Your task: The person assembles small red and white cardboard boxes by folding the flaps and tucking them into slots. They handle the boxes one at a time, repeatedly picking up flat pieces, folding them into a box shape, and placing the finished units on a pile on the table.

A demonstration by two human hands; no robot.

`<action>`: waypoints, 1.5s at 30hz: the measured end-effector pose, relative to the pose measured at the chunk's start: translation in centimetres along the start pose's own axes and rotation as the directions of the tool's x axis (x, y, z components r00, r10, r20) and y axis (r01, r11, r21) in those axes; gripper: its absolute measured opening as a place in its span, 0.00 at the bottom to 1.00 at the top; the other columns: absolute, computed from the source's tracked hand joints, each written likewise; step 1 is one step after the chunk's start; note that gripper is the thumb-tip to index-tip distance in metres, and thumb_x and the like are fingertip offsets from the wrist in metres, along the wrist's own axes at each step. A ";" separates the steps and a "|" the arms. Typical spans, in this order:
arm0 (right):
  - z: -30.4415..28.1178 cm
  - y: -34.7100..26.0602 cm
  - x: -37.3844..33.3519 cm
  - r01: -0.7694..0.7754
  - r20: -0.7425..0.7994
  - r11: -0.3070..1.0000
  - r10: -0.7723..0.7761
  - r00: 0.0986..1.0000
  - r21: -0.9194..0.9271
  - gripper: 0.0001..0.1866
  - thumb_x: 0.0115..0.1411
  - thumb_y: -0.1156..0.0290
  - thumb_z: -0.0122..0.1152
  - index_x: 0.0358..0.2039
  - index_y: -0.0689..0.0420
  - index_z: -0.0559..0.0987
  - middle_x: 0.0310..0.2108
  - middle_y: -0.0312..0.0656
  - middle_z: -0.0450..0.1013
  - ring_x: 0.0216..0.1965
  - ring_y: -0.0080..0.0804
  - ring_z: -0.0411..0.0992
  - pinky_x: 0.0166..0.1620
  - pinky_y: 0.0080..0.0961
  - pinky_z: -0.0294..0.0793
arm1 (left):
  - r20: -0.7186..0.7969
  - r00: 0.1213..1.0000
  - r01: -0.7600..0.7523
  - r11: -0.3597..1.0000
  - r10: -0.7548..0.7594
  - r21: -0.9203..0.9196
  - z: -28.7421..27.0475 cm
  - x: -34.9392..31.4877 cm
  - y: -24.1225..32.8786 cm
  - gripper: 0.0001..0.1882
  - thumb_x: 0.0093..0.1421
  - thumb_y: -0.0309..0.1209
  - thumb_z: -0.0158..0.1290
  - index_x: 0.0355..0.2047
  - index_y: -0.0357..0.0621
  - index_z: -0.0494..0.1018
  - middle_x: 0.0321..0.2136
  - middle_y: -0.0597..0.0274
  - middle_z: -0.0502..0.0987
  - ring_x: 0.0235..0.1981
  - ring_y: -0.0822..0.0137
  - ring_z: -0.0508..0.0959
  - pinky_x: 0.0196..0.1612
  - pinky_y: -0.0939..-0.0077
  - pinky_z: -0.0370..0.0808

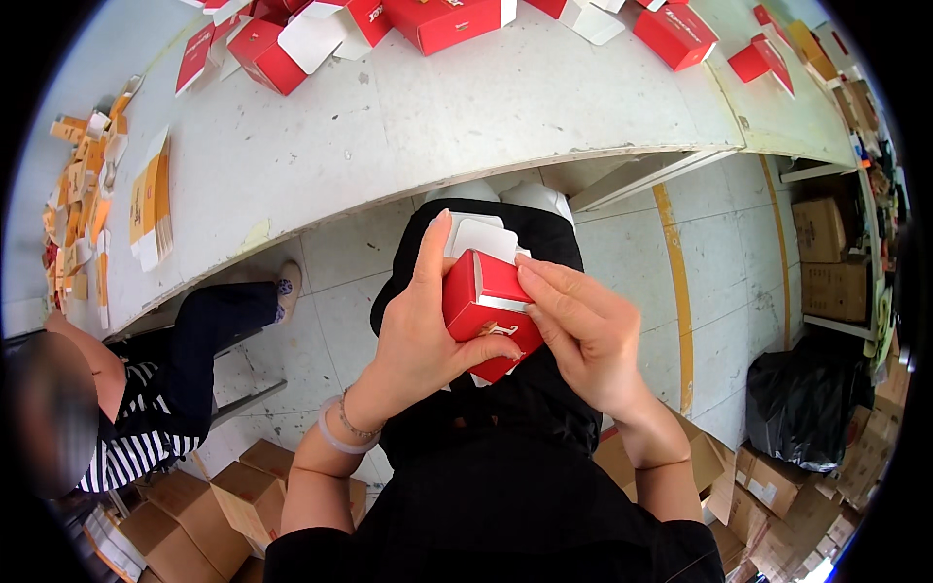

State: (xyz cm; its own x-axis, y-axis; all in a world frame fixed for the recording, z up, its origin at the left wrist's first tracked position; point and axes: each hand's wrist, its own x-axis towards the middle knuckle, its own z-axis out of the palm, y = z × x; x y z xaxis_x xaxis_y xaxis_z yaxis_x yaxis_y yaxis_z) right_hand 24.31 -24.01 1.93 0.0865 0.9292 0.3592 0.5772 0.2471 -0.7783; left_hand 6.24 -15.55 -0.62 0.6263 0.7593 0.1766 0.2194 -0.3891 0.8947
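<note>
The left hand (413,316) grips the red folding carton (484,313) between both hands; the right hand (593,335) pinches its right edge. Firm left support with light right fingertip pressure should keep its walls square.

You're in a pkg. workshop, long scuffed white worktable (457,112), red-and-white cardboard boxes (450,27) on top, rectangular brown corrugated ctns. (185,520)
</note>
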 end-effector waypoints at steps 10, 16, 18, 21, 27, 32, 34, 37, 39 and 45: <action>1.9 2.6 -2.2 -0.107 0.149 0.857 0.036 0.988 0.504 0.37 0.67 0.49 0.45 0.67 0.63 0.57 0.70 0.53 0.47 0.71 0.50 0.46 0.69 0.46 0.42 | -0.024 1.000 -0.017 0.993 0.020 0.120 -0.6 0.6 0.5 0.49 0.43 0.37 0.72 0.63 0.42 0.60 0.44 0.49 0.77 0.44 0.55 0.79 0.46 0.66 0.76; 5.7 8.3 -3.1 -0.197 0.082 0.965 0.213 0.974 -0.173 0.24 0.54 0.66 0.66 0.49 0.63 0.73 0.52 0.51 0.68 0.54 0.46 0.67 0.57 0.44 0.64 | -0.006 0.706 -0.293 0.300 0.708 0.908 -13.4 14.8 7.1 0.32 0.52 0.32 0.64 0.57 0.39 0.68 0.53 0.50 0.70 0.53 0.55 0.71 0.57 0.62 0.69; 7.1 8.4 -2.6 -0.135 0.172 0.924 0.207 0.963 -0.359 0.23 0.50 0.65 0.69 0.44 0.62 0.74 0.45 0.48 0.71 0.48 0.46 0.69 0.51 0.41 0.66 | 0.122 0.781 -0.220 0.087 0.613 0.972 -17.3 20.7 8.3 0.30 0.55 0.32 0.61 0.57 0.39 0.67 0.56 0.49 0.67 0.56 0.53 0.69 0.59 0.62 0.66; 7.5 8.8 -3.4 -0.149 0.140 0.846 0.253 0.957 -0.512 0.22 0.45 0.59 0.72 0.34 0.60 0.75 0.34 0.45 0.71 0.39 0.43 0.69 0.42 0.37 0.64 | 0.215 0.869 -0.392 0.353 0.446 0.850 -12.6 21.4 10.6 0.28 0.57 0.32 0.58 0.58 0.40 0.66 0.60 0.49 0.64 0.60 0.51 0.66 0.63 0.63 0.64; 6.7 6.3 -4.5 -0.348 0.139 0.860 0.422 0.896 -0.372 0.18 0.44 0.61 0.74 0.25 0.60 0.75 0.28 0.41 0.69 0.35 0.39 0.67 0.41 0.36 0.61 | 0.350 0.928 -0.076 0.854 -0.129 0.515 -4.8 5.9 3.7 0.26 0.53 0.36 0.64 0.51 0.39 0.72 0.39 0.47 0.78 0.39 0.56 0.80 0.43 0.66 0.76; 1.7 1.3 -0.3 -0.377 0.109 0.924 0.369 0.923 0.066 0.15 0.46 0.63 0.72 0.17 0.56 0.73 0.23 0.35 0.66 0.33 0.35 0.66 0.42 0.32 0.59 | 0.187 0.968 -0.252 0.700 0.171 0.668 2.5 -0.8 2.6 0.53 0.39 0.41 0.72 0.60 0.29 0.57 0.56 0.36 0.65 0.57 0.39 0.68 0.56 0.55 0.69; 0.5 -1.0 0.9 -0.145 0.028 0.989 0.146 0.989 -0.042 0.15 0.44 0.67 0.73 0.16 0.56 0.72 0.23 0.33 0.65 0.32 0.34 0.65 0.43 0.32 0.59 | 0.114 0.978 -0.209 0.801 0.176 0.561 2.9 -0.3 2.8 0.51 0.43 0.36 0.70 0.62 0.32 0.53 0.55 0.38 0.67 0.55 0.44 0.71 0.54 0.59 0.71; -1.1 -2.0 1.6 0.122 -0.029 0.991 -0.124 0.992 -0.048 0.12 0.45 0.68 0.72 0.27 0.57 0.79 0.30 0.39 0.71 0.35 0.40 0.68 0.48 0.38 0.65 | -0.015 0.988 -0.154 0.988 0.153 -0.023 2.3 -1.0 -0.2 0.50 0.51 0.25 0.65 0.67 0.38 0.44 0.55 0.44 0.69 0.51 0.54 0.76 0.51 0.66 0.75; -1.9 -1.8 1.5 0.168 -0.196 0.914 -0.253 0.947 -0.369 0.19 0.47 0.66 0.71 0.39 0.60 0.80 0.38 0.45 0.75 0.41 0.45 0.73 0.51 0.41 0.69 | -0.037 0.999 0.001 0.919 -0.017 -0.393 2.0 -1.3 0.3 0.51 0.52 0.27 0.66 0.67 0.43 0.42 0.56 0.48 0.66 0.53 0.57 0.73 0.52 0.65 0.75; 1.0 0.1 -1.2 0.168 -0.201 0.986 -0.161 0.966 0.016 0.17 0.54 0.65 0.67 0.40 0.63 0.79 0.32 0.47 0.76 0.33 0.44 0.75 0.37 0.30 0.71 | 0.103 0.994 0.000 0.904 0.049 -0.427 1.7 -1.7 -1.9 0.47 0.50 0.44 0.69 0.62 0.46 0.51 0.50 0.60 0.66 0.46 0.70 0.73 0.46 0.77 0.73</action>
State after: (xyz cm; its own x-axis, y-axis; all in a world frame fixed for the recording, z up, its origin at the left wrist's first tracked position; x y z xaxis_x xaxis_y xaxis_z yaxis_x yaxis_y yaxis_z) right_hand 23.43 -24.82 0.84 0.1537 0.8028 0.5761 0.5707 0.4038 -0.7150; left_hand 6.08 -17.00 -3.33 0.7098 0.6818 0.1771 -0.1209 -0.1297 0.9841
